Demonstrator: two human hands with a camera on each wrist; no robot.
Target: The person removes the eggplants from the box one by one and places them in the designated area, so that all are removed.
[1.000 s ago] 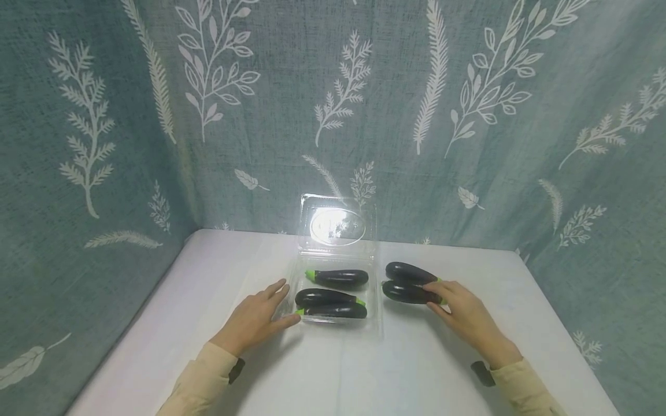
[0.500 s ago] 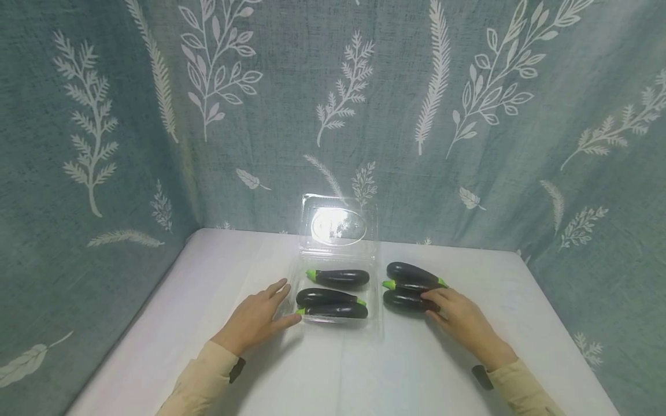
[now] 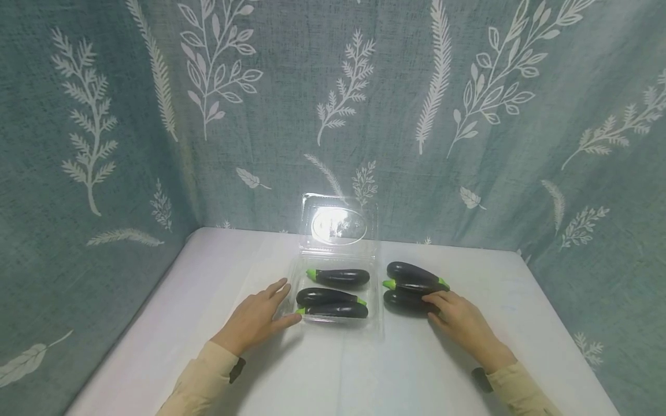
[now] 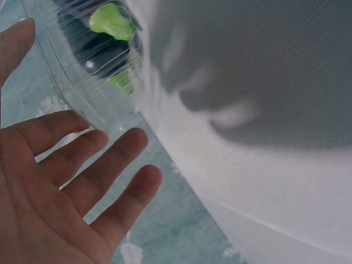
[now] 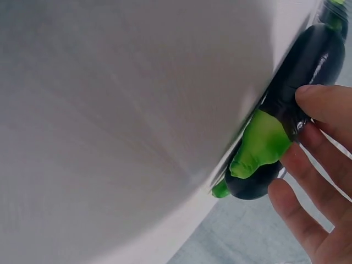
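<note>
A clear plastic clamshell box point(image 3: 376, 323) stands with its lid point(image 3: 307, 231) raised. Inside lie three dark eggplants with green stems: a back one point(image 3: 343, 278), a middle one point(image 3: 325, 297) and a front one point(image 3: 335, 311). My left hand point(image 3: 257, 319) rests at the box's left side, fingers spread, holding nothing. To the right of the box, three more eggplants lie in a row: a far one point(image 3: 408, 271), a middle one point(image 3: 413, 285) and a near one point(image 3: 406, 301). My right hand point(image 3: 465, 322) pinches the near eggplant point(image 5: 305, 66) beside its green stem, between thumb and fingers.
A white-covered table point(image 3: 364, 375) carries everything. Green-blue curtains point(image 3: 281, 115) with white leaf patterns enclose it at the back and both sides. The box lid leans close to the back curtain.
The near eggplant has moved slightly toward the front with my right hand, uncovering the middle one behind it. In the last half second it barely shifts. My left hand has stayed put.
</note>
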